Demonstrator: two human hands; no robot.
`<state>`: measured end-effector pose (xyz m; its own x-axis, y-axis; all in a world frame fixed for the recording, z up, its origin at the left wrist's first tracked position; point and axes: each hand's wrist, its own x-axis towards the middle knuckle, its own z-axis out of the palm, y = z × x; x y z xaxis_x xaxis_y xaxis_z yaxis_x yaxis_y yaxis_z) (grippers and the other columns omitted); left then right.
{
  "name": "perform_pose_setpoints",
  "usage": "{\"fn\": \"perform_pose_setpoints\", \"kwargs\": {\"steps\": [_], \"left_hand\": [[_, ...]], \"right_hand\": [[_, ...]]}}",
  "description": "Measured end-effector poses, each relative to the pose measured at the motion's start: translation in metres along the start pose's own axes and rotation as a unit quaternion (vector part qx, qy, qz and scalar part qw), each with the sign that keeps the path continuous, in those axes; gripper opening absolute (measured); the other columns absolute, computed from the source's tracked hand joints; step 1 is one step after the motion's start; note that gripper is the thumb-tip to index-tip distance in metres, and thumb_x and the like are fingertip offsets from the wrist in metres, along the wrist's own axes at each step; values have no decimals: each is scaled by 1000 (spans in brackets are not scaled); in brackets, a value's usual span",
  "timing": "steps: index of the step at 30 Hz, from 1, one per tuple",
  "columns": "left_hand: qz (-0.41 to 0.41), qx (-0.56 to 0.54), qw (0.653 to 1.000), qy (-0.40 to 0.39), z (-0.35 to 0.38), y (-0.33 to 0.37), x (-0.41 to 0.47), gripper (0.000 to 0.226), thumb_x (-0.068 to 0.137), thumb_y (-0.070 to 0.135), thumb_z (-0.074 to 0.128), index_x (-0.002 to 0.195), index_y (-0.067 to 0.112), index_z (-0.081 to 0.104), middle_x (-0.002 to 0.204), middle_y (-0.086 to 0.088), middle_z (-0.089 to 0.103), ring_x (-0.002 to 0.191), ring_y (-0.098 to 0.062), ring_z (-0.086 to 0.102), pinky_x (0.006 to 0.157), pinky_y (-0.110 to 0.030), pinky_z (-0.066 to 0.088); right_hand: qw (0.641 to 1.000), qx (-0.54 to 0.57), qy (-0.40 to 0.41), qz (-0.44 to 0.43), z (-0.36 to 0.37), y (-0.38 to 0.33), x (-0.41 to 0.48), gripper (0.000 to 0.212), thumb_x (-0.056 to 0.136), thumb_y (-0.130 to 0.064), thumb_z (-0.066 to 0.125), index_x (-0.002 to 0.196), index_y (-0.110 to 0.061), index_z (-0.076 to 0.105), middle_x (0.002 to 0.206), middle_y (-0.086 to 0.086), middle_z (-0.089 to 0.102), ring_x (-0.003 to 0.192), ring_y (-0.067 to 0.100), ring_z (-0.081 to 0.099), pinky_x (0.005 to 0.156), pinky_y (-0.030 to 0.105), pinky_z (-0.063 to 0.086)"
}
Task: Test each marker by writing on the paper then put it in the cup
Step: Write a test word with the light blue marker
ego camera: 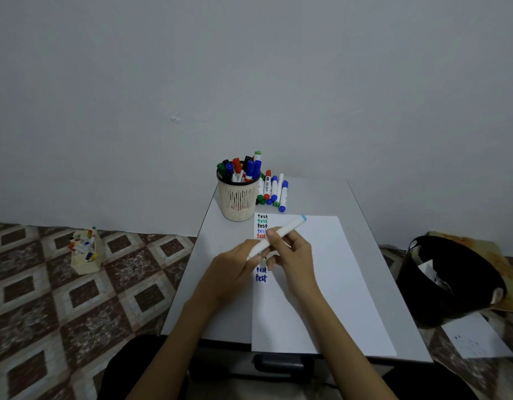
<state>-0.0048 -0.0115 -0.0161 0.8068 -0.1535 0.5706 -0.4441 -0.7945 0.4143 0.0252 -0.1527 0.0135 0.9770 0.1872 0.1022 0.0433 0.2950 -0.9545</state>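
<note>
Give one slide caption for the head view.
Left hand and right hand hold a white marker over the paper near the cup.

Middle words — behind left hand [235, 269], right hand [294, 255]

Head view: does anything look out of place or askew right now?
The black bin right of the desk leans tilted, with a marked sheet on the floor beside it. The paper overhangs the desk's near edge.
</note>
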Motion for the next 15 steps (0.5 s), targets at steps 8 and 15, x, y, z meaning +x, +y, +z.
{"fn": "perform_pose_setpoints", "kwargs": {"steps": [8, 15], "left_hand": [[40, 18, 999, -16, 4, -7, 0, 65, 99, 48, 22, 112, -2, 60, 88, -14, 71, 57, -22, 67, 57, -22, 54], [18, -17, 998, 52, 3, -12, -1, 63, 95, 55, 31, 119, 5, 61, 81, -8, 71, 55, -14, 61, 55, -11, 44]], "right_hand": [[999, 3, 13, 44, 0, 13, 0, 28, 92, -24, 59, 102, 2, 60, 94, 25, 67, 67, 26, 64, 59, 28, 57], [999, 33, 7, 25, 0, 7, -2, 17, 94, -19, 57, 98, -3, 61, 85, 15, 68, 69, 24, 65, 56, 28, 56]]}}
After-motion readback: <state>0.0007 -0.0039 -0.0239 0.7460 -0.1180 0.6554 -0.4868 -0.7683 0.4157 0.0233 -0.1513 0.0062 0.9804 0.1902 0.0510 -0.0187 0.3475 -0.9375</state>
